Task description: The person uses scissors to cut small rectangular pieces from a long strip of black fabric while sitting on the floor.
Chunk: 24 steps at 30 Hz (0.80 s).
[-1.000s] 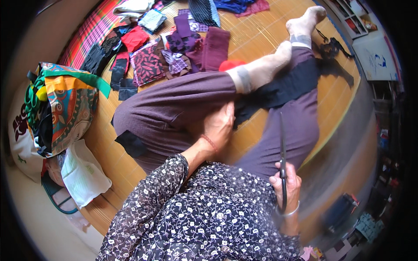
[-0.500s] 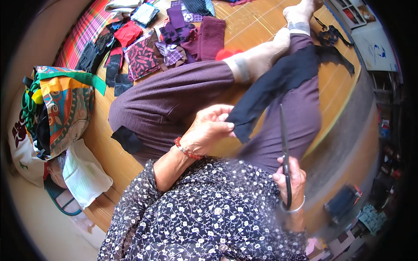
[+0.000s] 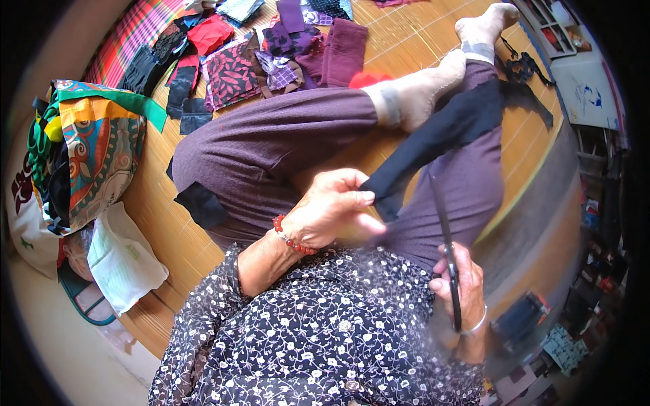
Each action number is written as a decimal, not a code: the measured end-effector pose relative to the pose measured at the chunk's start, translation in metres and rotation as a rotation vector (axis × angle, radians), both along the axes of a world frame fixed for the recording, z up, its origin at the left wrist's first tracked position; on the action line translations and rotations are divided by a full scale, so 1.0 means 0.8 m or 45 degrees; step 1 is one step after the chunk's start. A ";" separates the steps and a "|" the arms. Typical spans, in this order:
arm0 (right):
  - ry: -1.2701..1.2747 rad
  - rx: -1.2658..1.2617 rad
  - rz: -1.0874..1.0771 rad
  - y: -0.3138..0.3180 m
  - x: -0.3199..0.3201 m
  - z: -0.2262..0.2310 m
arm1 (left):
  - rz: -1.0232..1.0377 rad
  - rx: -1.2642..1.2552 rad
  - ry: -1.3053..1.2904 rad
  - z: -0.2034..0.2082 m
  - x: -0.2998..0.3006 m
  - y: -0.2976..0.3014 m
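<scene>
A long strip of black cloth [image 3: 443,135] lies slantwise over my right leg, its far end reaching past the leg. My left hand [image 3: 332,206], with a red bead bracelet at the wrist, pinches the near end of it between thumb and forefinger; its other fingers are loose and slightly blurred. In my right hand [image 3: 464,281] is a pair of dark scissors [image 3: 442,220], blades pointing up and away, apart from the cloth. The scissor blades look closed together. A small black cloth scrap [image 3: 201,205] rests on my left thigh.
Folded fabric pieces, including a maroon cloth [image 3: 344,54] and a red cloth [image 3: 210,35], are piled beyond my left knee. A patterned bag [image 3: 101,162] stands at the left, with a white plastic bag [image 3: 125,260] beside it. Black cords [image 3: 521,68] lie near my feet on the mat.
The view has shifted slightly. My left hand's lower fingers have loosened from the cloth, while thumb and forefinger keep hold of it. The scissors stay in my right hand, tilted a little more.
</scene>
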State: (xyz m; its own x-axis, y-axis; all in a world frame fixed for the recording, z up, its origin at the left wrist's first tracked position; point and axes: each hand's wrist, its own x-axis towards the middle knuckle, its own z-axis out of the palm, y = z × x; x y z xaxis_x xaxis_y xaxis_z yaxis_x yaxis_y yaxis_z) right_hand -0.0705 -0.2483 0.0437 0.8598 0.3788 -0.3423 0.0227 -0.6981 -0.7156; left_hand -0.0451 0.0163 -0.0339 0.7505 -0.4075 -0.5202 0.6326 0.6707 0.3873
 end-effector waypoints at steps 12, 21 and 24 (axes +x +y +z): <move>0.300 0.092 0.369 0.006 0.000 0.020 | 0.146 -0.159 -0.038 -0.005 -0.003 -0.002; 0.146 0.533 -0.716 0.062 0.011 -0.021 | 0.035 0.048 0.003 0.023 -0.001 -0.012; 0.013 0.583 -0.669 0.087 0.027 -0.041 | 0.031 0.032 -0.002 0.025 -0.009 -0.016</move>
State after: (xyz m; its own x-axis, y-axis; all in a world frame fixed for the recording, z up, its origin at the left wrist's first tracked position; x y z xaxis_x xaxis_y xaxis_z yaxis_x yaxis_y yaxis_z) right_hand -0.0489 -0.1786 0.0109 0.9663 0.0220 -0.2564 -0.2436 -0.2426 -0.9391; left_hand -0.0520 0.0033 -0.0138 0.7607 -0.3760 -0.5291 0.6159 0.6756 0.4052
